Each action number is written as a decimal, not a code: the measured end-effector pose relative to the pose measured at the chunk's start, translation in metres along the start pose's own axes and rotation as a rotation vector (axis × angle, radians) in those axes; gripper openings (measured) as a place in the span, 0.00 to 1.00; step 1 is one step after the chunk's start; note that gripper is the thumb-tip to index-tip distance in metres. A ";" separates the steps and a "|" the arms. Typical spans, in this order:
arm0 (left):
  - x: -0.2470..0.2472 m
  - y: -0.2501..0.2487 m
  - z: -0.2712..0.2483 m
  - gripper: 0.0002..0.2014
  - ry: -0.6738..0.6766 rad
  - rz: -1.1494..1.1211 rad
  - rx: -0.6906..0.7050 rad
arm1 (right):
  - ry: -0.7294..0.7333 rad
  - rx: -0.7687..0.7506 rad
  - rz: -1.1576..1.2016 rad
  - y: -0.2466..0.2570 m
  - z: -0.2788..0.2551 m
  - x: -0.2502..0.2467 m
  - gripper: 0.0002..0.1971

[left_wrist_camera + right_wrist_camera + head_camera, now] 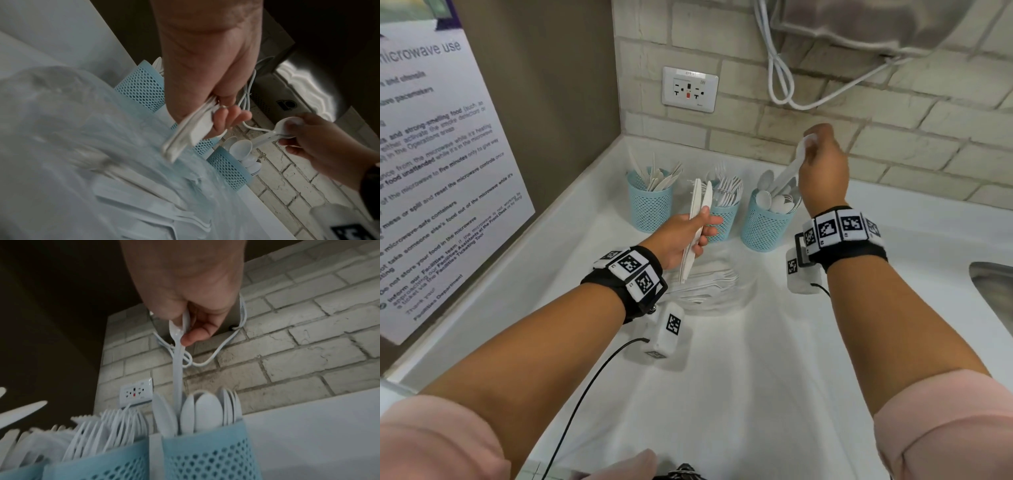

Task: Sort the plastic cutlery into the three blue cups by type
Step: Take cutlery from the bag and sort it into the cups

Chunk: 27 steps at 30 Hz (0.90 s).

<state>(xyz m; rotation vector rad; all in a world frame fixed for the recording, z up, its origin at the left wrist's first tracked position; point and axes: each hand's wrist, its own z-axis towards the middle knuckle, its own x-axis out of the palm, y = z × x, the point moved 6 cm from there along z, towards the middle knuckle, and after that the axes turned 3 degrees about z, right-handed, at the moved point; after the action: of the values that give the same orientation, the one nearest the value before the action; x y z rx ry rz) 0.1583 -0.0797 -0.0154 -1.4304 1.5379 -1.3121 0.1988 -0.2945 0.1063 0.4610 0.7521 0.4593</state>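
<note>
Three blue mesh cups stand in a row by the brick wall: the knife cup [650, 205], the fork cup [724, 221] and the spoon cup [765, 226]. My right hand [810, 145] pinches a white spoon [792, 168] by its bowl, and the handle reaches down among the spoons in the spoon cup [205, 459]. My left hand [703, 224] grips a bundle of white knives [697, 212] upright in front of the fork cup. Below it lies a clear plastic wrap of loose white cutlery [714, 289], forks showing.
A steel sink [993, 291] is sunk in the white counter at the right. On the wall are a power outlet [690, 89] and a looped white cable [784, 85]. A microwave notice [441, 171] covers the left wall.
</note>
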 end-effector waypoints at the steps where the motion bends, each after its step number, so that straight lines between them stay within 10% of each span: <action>1: 0.000 0.001 0.001 0.20 -0.001 -0.004 -0.007 | 0.034 -0.016 -0.031 0.000 -0.004 0.006 0.11; 17: 0.003 0.006 -0.003 0.16 0.252 -0.313 -0.149 | 0.501 0.019 -0.484 -0.011 -0.027 0.055 0.21; 22: 0.005 0.005 -0.007 0.12 0.290 -0.363 -0.149 | 0.339 -0.116 -0.093 0.042 -0.023 0.039 0.20; 27: 0.008 0.002 -0.013 0.10 0.347 -0.375 -0.094 | 0.676 -0.034 0.103 0.062 -0.046 0.061 0.26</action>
<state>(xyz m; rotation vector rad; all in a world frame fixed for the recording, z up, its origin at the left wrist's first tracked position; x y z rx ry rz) 0.1437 -0.0845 -0.0121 -1.6756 1.6153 -1.8098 0.1901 -0.2007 0.0776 0.3095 1.3721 0.7378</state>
